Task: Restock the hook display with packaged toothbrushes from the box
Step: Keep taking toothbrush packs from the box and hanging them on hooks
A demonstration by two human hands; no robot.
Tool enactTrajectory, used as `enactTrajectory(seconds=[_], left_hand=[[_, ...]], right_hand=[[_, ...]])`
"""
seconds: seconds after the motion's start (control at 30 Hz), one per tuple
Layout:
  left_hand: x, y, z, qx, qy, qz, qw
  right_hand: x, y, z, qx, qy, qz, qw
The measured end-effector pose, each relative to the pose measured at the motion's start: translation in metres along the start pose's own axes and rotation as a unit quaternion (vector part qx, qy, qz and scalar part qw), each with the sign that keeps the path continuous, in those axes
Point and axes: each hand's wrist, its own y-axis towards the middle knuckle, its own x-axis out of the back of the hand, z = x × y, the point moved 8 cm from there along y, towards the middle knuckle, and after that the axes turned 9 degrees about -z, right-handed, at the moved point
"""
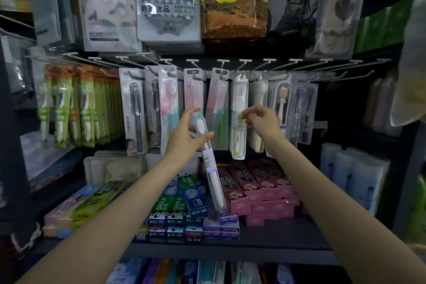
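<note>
Before the hook rail (244, 61) of a shop display, my left hand (184, 136) has its grip clamped on a clear-cased toothbrush (211, 168) above the toothpaste boxes (253, 191), and my fingers partly hide its head. My right hand (261, 120) curls beside a hanging white-green pack (238, 127); I cannot tell whether that grip touches it.

Left hand (184, 138) and right hand (262, 122) bare, forearms (110, 221) likewise

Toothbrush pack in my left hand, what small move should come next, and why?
Probably lift the toothbrush pack higher, toward the hook row. The left hand grips its top end, and the pack hangs tilted, well below the hooks. The right hand is at the hanging white pack, seemingly to make room there.
</note>
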Motion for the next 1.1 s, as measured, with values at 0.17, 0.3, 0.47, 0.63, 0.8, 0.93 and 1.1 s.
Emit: enactTrajectory(seconds=[0.17, 0.3, 0.47, 0.63, 0.8, 0.93, 1.1], left_hand=[[-0.026, 0.005, -0.010, 0.034, -0.067, -0.003, 0.997], [-0.049, 0.004, -0.032, 0.032, -0.098, -0.006, 0.995], [-0.083, -0.011, -0.038, 0.027, -0.087, 0.010, 0.996], [-0.112, -0.026, -0.025, 0.035, -0.033, 0.060, 0.997], [-0.121, -0.030, -0.014, 0.007, 0.074, 0.052, 0.996], [-0.121, -0.032, -0.011, 0.009, 0.101, 0.032, 0.994], [-0.116, -0.026, -0.005, 0.026, 0.121, 0.002, 0.992]], right_hand=[[-0.002, -0.032, -0.011, -0.039, 0.014, 0.221, 0.974], [0.004, -0.054, -0.022, -0.055, 0.025, 0.306, 0.950], [0.027, -0.051, -0.038, -0.039, -0.008, 0.292, 0.956], [0.073, -0.034, -0.053, -0.059, 0.010, 0.197, 0.979], [0.109, -0.010, -0.060, -0.048, 0.030, 0.088, 0.994], [0.113, -0.007, -0.063, -0.051, 0.032, 0.086, 0.994], [0.105, -0.003, -0.073, -0.061, 0.042, 0.114, 0.991]])
